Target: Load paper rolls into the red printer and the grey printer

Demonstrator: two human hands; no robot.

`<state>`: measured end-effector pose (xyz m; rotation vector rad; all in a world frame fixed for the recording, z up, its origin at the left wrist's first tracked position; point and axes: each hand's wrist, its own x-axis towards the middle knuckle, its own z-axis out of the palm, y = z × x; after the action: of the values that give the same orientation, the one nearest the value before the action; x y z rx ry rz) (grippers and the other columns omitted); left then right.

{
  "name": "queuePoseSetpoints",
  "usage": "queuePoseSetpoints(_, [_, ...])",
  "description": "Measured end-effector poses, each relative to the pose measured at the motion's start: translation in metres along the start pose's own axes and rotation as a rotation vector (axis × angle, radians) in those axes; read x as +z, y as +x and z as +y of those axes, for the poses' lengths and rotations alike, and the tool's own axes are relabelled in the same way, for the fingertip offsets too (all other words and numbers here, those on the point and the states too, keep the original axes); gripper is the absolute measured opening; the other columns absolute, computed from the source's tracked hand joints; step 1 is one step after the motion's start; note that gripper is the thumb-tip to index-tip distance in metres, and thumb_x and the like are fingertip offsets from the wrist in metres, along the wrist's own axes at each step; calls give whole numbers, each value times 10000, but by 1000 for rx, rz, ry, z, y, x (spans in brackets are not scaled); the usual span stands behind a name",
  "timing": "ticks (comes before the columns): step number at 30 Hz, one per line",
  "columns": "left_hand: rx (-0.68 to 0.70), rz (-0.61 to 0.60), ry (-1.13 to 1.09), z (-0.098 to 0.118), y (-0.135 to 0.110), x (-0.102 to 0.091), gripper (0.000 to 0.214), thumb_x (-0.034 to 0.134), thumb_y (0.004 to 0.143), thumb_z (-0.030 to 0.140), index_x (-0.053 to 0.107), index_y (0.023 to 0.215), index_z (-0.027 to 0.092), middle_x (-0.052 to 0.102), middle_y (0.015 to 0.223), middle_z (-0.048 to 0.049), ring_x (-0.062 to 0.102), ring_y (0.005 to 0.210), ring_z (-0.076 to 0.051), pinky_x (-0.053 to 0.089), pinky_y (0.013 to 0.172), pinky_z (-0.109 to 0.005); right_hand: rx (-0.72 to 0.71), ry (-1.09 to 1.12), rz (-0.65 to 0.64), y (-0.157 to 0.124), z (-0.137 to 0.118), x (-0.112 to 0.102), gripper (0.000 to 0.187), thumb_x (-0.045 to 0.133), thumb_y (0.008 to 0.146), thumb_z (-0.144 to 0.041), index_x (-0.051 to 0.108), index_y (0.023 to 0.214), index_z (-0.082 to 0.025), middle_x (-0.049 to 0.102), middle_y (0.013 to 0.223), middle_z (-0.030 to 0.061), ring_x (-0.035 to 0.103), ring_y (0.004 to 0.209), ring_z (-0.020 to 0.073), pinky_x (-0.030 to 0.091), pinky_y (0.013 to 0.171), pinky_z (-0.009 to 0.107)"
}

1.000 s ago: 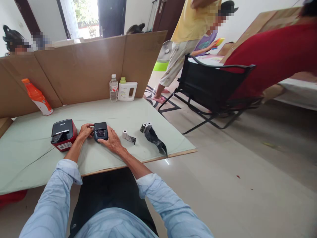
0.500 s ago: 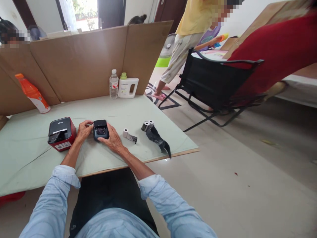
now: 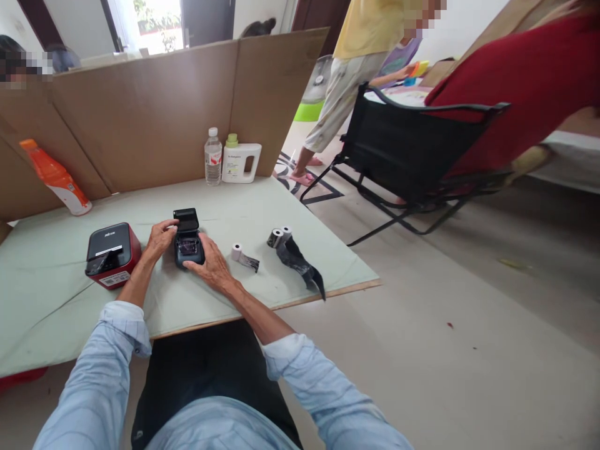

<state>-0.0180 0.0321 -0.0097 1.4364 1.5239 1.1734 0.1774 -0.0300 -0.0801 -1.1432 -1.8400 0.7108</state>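
A small dark label printer (image 3: 188,245) sits on the pale green table (image 3: 244,212) with its lid flipped up at the back. My left hand (image 3: 160,239) grips its left side, fingers curled. My right hand (image 3: 210,263) holds its right side and front corner. A red and black printer (image 3: 111,253) stands to the left of my left hand. A small white paper roll (image 3: 237,252) with a dark strip lies just right of my right hand. Further right lie two rolls (image 3: 279,237) with a long dark strip (image 3: 302,267) trailing toward the table edge.
A cardboard screen (image 3: 154,119) walls the table's back. An orange bottle (image 3: 55,178) leans at the far left; a water bottle (image 3: 212,157) and a white jug (image 3: 240,162) stand at the back. A black folding chair (image 3: 412,156) and other people are on the right.
The small printer's lid, closed before, now stands open at the back. Both hands have stayed on the printer's sides.
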Motion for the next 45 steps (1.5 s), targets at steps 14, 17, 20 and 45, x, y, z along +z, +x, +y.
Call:
queuePoseSetpoints(14, [150, -305, 83, 4, -22, -19, 460, 819, 654, 263, 827, 1109, 192, 736, 1325, -100, 615, 1335, -333, 469, 1179, -441, -15, 33, 38, 2, 0, -1, 730, 702, 948, -465, 475, 1602, -230, 473, 1646, 156, 420, 1558, 301, 364, 1301, 514])
queuePoseSetpoints(17, [140, -295, 9, 7, -21, -11, 436, 821, 726, 346, 814, 1132, 188, 761, 1253, -95, 687, 1207, -289, 546, 1049, -373, -45, 46, 51, 6, -2, -5, 674, 662, 973, -422, 486, 1591, -219, 507, 1614, 154, 451, 1532, 286, 373, 1297, 494])
queuePoseSetpoints(20, [114, -292, -51, 10, -18, -6, 431, 822, 730, 368, 815, 1116, 175, 786, 1181, -88, 717, 1126, -278, 569, 960, -336, -72, 32, 56, 15, -3, -9, 631, 636, 977, -353, 506, 1579, -219, 555, 1565, 143, 490, 1491, 279, 394, 1283, 472])
queuePoseSetpoints(45, [310, -126, 317, -11, 6, -5, 264, 833, 702, 348, 833, 934, 221, 719, 1265, -92, 659, 1206, -290, 508, 1121, -447, -109, -59, -65, 95, -32, -34, 211, 634, 925, -183, 831, 988, -227, 809, 950, 31, 718, 893, 203, 528, 847, 298])
